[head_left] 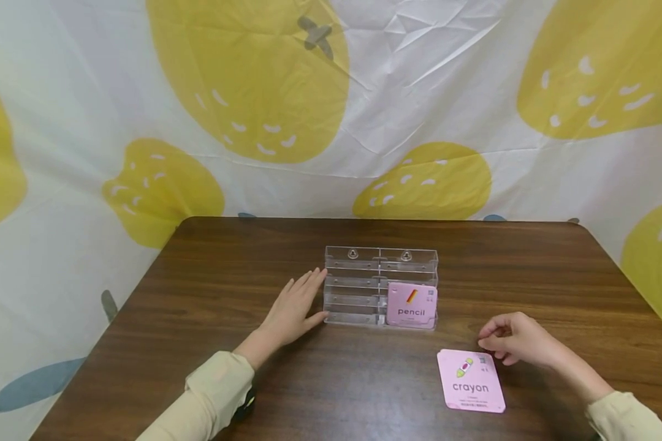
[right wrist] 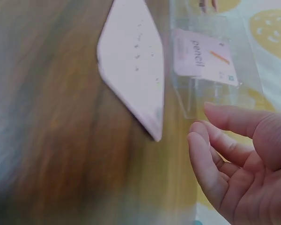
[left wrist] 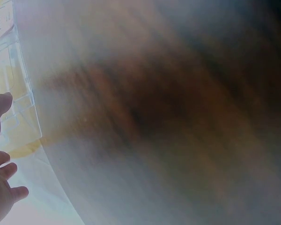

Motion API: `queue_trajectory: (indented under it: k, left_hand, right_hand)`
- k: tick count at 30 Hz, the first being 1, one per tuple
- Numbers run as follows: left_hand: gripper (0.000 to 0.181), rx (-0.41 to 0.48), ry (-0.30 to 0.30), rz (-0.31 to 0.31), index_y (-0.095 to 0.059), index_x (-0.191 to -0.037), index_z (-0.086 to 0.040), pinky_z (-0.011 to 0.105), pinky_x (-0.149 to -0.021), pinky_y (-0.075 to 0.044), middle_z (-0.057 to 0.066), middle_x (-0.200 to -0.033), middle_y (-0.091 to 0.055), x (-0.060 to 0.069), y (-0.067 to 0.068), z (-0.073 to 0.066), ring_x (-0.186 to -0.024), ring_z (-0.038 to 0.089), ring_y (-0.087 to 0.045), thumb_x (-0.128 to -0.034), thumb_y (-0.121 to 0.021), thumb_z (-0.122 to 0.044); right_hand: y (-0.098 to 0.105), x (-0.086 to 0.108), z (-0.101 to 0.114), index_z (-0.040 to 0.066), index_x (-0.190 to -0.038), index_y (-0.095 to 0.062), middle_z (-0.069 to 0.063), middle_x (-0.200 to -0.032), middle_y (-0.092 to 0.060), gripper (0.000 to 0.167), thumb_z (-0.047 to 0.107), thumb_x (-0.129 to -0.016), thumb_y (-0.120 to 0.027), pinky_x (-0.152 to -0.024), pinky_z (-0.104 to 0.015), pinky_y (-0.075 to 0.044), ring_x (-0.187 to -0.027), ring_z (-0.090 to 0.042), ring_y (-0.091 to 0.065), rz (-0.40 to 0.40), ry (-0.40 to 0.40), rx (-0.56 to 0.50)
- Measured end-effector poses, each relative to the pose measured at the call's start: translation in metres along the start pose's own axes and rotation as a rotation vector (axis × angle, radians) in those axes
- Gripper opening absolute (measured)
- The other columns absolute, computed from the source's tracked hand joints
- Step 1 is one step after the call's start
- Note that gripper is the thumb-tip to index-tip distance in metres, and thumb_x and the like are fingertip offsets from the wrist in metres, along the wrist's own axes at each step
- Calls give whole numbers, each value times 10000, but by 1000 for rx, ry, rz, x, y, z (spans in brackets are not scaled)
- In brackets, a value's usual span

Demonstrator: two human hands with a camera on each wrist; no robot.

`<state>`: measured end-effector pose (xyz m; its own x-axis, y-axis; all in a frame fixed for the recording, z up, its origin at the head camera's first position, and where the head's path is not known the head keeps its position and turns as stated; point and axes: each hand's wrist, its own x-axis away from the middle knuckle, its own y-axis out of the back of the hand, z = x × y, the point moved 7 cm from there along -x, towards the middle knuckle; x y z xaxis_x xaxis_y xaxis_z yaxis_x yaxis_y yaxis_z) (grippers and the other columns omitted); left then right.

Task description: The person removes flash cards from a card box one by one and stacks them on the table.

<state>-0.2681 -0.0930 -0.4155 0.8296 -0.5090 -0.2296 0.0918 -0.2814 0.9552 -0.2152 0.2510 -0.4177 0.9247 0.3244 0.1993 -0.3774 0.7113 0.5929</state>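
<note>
A clear plastic card holder (head_left: 353, 300) with tiered slots in two columns stands on the table. One pink card with the word pencil (head_left: 411, 304) sits in its lower right part, also visible in the right wrist view. My left hand (head_left: 293, 309) has its fingers extended, and its fingertips and thumb reach the holder's left side. To the right of the holder, my right hand (head_left: 521, 339) hovers with loosely bent fingers and nothing between them. Just below and left of it lies a small stack of pink cards (head_left: 471, 381), the top one reading crayon.
The brown wooden table (head_left: 226, 263) carries the holder and the cards. Behind it hangs a white cloth (head_left: 419, 104) printed with yellow fruit, and the table's far edge meets this cloth.
</note>
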Motion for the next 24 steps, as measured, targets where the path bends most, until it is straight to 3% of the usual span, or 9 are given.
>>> queue_trajectory:
  k: [14, 24]
  left_hand:
    - [773, -2, -13, 0, -210, -1444, -82, 520, -1035, -259, 142, -1440, -319, -1, 0, -1, -1308, 290, -313, -847, -622, -350]
    - [778, -10, -7, -6, -205, -1446, -86, 511, -1038, -262, 129, -1441, -322, 0, 0, -1, -1312, 269, -309, -845, -625, -346]
  right_hand:
    - [1, -13, 24, -95, -950, -613, -71, -765, -594, 257, 113, -807, -661, -554, -296, -535, -674, -159, -593, -20, 54, -39]
    - [7, -26, 42, -94, -984, -605, -71, -765, -606, 324, 150, -788, -688, -561, -295, -535, -667, -177, -599, -97, 68, -19]
